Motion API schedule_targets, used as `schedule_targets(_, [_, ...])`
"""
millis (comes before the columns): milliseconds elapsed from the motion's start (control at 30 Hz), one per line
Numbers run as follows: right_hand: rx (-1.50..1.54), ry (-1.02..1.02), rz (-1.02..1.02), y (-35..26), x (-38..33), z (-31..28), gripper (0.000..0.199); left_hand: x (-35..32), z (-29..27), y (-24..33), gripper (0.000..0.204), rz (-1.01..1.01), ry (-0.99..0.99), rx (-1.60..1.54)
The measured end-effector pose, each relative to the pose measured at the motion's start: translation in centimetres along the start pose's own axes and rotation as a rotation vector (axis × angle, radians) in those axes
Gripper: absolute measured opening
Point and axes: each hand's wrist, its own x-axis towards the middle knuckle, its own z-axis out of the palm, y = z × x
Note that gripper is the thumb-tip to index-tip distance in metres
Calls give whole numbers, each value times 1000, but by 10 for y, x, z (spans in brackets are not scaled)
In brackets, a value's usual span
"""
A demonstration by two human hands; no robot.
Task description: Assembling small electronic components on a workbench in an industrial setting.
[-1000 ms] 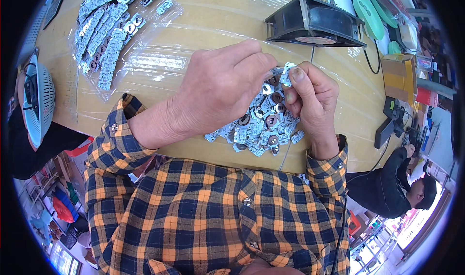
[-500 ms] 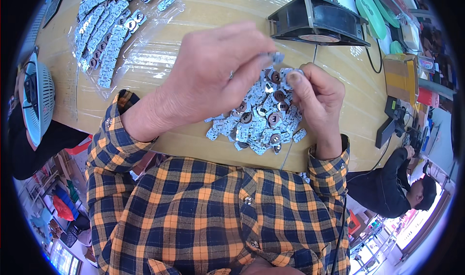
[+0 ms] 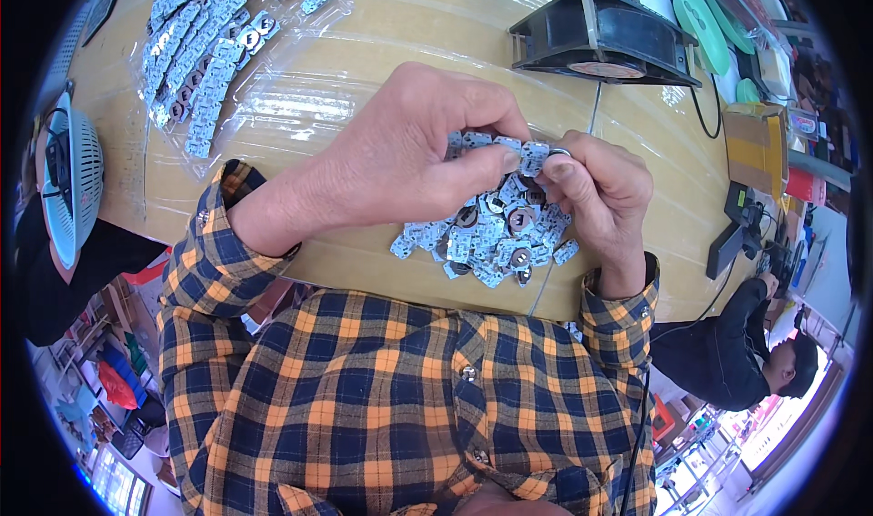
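Note:
My left hand (image 3: 436,143) is closed with thumb and forefinger on a short strip of small white circuit boards (image 3: 534,157). Part of that strip runs behind the fingers. My right hand (image 3: 600,189) pinches the strip's right end, where a rounded metallic edge shows at the thumb tip. The two hands are close together at chest height. Beneath them, a loose pile of small circuit boards (image 3: 496,248) lies on the table, several bearing round dark parts. The hands hide the top of the pile.
Rows of circuit board strips (image 3: 207,98) lie in clear plastic at the far left. A black fan (image 3: 605,39) stands at the back right, with a cardboard box (image 3: 753,148) beyond it. A pale blue basket (image 3: 84,180) is at the left edge; another person (image 3: 737,352) sits at right.
My left hand has come down and turned, bringing its fingertips against my right hand's. The strip now shows stretched between them. My right hand has barely moved.

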Motion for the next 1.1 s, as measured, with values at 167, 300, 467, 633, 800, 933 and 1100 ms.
schedule_targets(167, [40,-100,14,-6,0,1,19,0,-3,0,9,-61,-34,-197])
schedule_targets(300, [61,-41,66,-8,-1,1,18,0,-1,2,10,-225,-17,-304])
schedule_targets(467, [129,58,47,-4,-1,2,18,1,0,-1,10,-81,36,-194])
schedule_targets(633, [54,42,16,-6,0,2,18,1,-1,-2,9,-4,39,-126])
schedule_targets(800, [-15,-13,-42,-2,2,2,20,1,-4,0,9,-49,-21,-90])
schedule_targets(933, [-48,-12,-15,-7,2,5,20,2,0,-3,10,7,-25,-94])
schedule_targets(1100, [276,0,129,-7,-5,1,29,5,-4,9,12,-210,-46,-510])
